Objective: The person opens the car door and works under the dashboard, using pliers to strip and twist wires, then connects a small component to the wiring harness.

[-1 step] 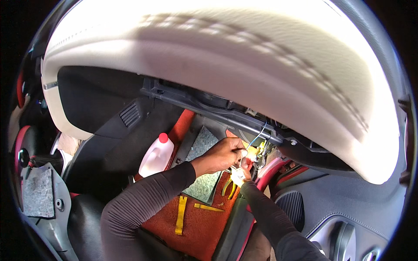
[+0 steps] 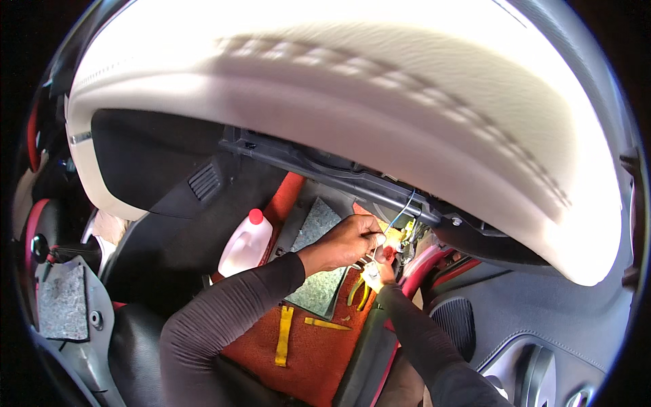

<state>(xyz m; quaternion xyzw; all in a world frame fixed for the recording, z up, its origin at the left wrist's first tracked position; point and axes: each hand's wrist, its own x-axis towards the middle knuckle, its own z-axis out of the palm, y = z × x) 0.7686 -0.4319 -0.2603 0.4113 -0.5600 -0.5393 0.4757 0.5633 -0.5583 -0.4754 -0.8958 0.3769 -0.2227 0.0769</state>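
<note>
blue wire point(image 2: 401, 215), right of frame centre: left hand point(image 2: 346, 241) pinches it between fingertips; right hand point(image 2: 384, 271) below, finger state indeterminable; yellow pliers point(image 2: 365, 296) lower.

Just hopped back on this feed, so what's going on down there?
A person is working with both hands in a car footwell below a beige dashboard. The left hand has its fingertips at the lower end of a blue wire, with the right hand close beside it; exactly what each grips is unclear. Yellow-handled pliers are just below, and two flat yellow tools lie on the red carpet.
</note>
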